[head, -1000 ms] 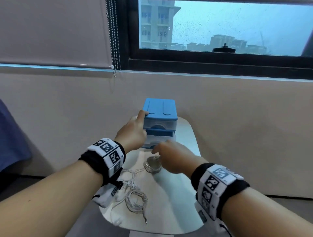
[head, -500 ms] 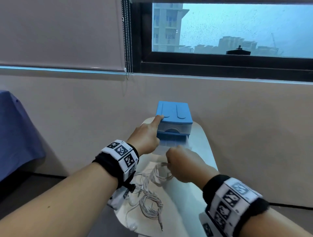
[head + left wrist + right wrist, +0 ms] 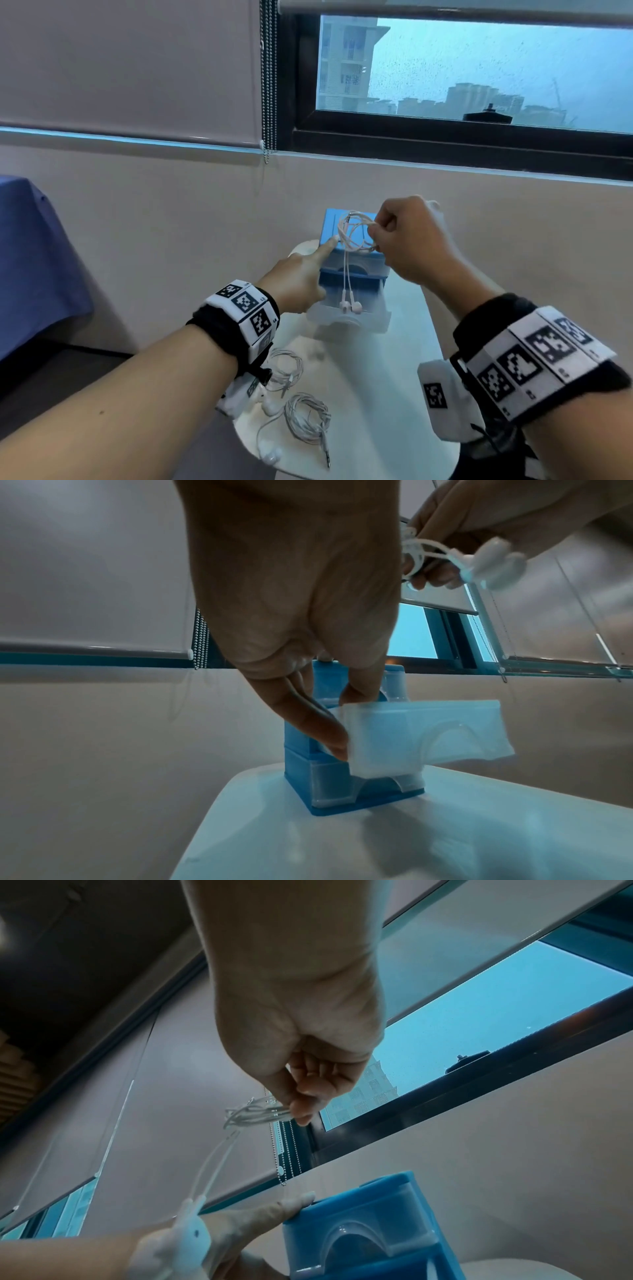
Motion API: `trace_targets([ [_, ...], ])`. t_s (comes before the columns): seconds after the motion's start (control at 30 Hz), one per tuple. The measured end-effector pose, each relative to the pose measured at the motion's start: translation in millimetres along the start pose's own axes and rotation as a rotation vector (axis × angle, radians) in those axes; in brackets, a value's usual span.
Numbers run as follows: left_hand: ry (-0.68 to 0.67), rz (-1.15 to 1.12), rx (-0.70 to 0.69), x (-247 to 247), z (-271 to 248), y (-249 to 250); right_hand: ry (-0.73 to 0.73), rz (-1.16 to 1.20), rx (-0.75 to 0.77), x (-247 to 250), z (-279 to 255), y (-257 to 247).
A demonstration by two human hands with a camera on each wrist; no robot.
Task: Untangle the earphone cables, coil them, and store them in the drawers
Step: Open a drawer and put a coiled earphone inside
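Note:
A blue drawer unit [image 3: 373, 270] [image 3: 369, 1204] stands at the far end of the white table [image 3: 376, 394]. Its translucent middle drawer [image 3: 363, 323] [image 3: 428, 731] is pulled out. My right hand [image 3: 376, 236] [image 3: 298, 1107] pinches a coiled pinkish earphone [image 3: 356, 233] [image 3: 253, 1112] above the unit. The earphone's earbuds [image 3: 351, 305] [image 3: 493, 561] dangle over the drawer that is pulled out. My left hand [image 3: 320, 267] [image 3: 329, 718] braces the unit's left side with straight fingers, the index tip on the top corner.
Two more white earphones lie on the table's near left part, one loosely looped [image 3: 284, 370] and one coiled [image 3: 308, 418] with a loose earbud [image 3: 270, 455]. A blue cloth [image 3: 34, 257] hangs at far left. The wall and a bead chain [image 3: 269, 85] are behind the unit.
My right hand has lifted the coiled earphone from the table up above the drawer unit. The left hand has stayed on the unit's left side.

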State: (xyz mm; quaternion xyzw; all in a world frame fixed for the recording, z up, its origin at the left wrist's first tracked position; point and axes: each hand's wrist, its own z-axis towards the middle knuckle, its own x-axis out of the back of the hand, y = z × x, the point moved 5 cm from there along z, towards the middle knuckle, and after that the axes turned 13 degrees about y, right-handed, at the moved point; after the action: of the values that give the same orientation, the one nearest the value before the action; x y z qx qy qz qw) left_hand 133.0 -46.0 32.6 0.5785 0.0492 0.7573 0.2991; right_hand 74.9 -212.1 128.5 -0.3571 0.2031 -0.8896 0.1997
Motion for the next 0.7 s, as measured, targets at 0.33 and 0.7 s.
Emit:
trace_targets([
  [0.33,-0.117,-0.123,0.028,5.8,-6.3,3.6,-0.251,-0.297,-0.166,-55.1,-16.7,36.5],
  [0.7,-0.153,-0.223,0.083,4.8,-6.9,2.9,-0.419,-0.593,-0.084,-75.6,-33.2,37.9],
])
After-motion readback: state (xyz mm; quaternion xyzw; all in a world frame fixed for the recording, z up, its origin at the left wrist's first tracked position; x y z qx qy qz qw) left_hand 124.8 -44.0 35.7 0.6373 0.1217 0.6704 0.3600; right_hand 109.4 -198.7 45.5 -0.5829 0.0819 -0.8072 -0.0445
